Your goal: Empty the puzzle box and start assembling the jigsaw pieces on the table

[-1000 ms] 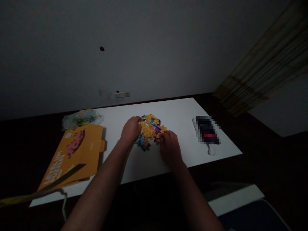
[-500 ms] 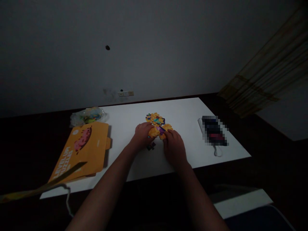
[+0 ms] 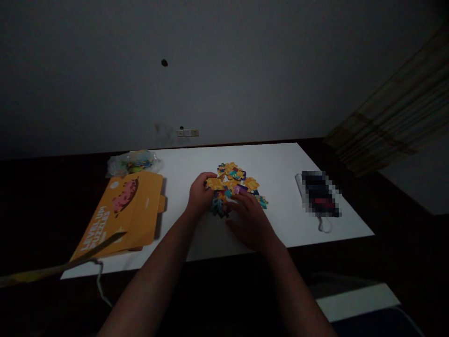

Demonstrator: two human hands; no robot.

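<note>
Both my hands are in at the heap [image 3: 232, 184] of puzzle pieces, mid-surface.
From the view I have, this is handling and spreading loose pieces: the left hand [image 3: 200, 193] looks closed on a few yellow pieces [image 3: 214, 184] at the heap's left edge, while the right hand [image 3: 251, 221] is open, fingers parted over the near right side; I can't tell whether it pins anything. The heap lies on the white surface [image 3: 277, 173], pieces overlapping and none visibly joined. I judge that the next move calls for light fingertips, parting one piece from its neighbours without dragging the rest, and a flat spot beside the heap. The box [image 3: 138, 210] sits to the left, the clear bag [image 3: 135, 162] beyond its far edge.
</note>
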